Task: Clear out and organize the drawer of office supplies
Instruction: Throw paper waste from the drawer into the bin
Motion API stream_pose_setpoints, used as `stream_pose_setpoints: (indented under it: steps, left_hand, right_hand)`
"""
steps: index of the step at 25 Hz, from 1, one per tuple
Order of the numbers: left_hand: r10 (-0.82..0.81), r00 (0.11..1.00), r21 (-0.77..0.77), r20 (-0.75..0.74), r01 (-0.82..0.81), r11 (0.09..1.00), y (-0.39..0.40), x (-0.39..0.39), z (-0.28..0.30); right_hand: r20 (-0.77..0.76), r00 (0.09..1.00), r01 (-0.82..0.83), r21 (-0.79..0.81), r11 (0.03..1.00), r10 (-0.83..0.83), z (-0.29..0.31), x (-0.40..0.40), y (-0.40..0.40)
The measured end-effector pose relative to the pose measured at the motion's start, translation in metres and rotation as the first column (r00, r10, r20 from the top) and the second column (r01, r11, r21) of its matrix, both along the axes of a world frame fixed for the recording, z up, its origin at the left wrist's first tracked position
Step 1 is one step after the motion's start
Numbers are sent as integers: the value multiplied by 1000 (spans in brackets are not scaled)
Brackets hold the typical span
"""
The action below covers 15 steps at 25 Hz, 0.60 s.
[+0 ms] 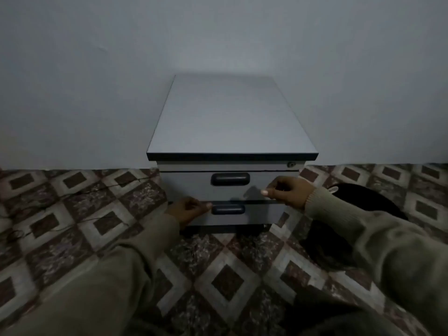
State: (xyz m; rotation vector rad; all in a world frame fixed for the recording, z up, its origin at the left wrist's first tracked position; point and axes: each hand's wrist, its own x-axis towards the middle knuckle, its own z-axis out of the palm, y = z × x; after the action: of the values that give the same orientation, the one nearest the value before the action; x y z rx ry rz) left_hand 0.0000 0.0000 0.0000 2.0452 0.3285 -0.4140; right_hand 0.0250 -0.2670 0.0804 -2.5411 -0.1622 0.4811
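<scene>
A small grey drawer cabinet (230, 122) stands on the floor against the wall. Its upper drawer (189, 184) and lower drawer (261, 213) both look closed, each with a dark recessed handle. My left hand (189, 210) rests on the left of the lower drawer front, fingers curled, thumb tip touching the lower handle (228, 209). My right hand (286, 192) is at the right of the cabinet front, fingers curled over the seam between the two drawers. No office supplies are visible.
Patterned tile floor (225, 282) surrounds the cabinet. A dark round object (358, 214) lies on the floor to the right, partly behind my right sleeve. A thin cable (72, 192) runs across the floor at left. A keyhole (291, 164) sits at the cabinet's top right.
</scene>
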Motion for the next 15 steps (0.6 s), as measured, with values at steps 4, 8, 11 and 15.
stream_pose_setpoints:
  steps: [4,8,11,15]
  left_hand:
    - [154,972,-218,-178,-192,957,-6,31,-58]
    - [196,904,-393,-379,-349,850,-20,49,-93]
    - [237,849,-506,-473,-482,715,-28,63,-105]
    - [314,824,-544,-472,-552,632,-37,73,-115]
  right_hand:
    - [-317,901,397,330,857,-295,-49,26,13]
    - [-623,730,657,528,538,-279,-68,47,36]
    - [-731,651,753,587,296,-206,-78,62,50]
    - [-787,587,805,592,37,-189,-83,79,49]
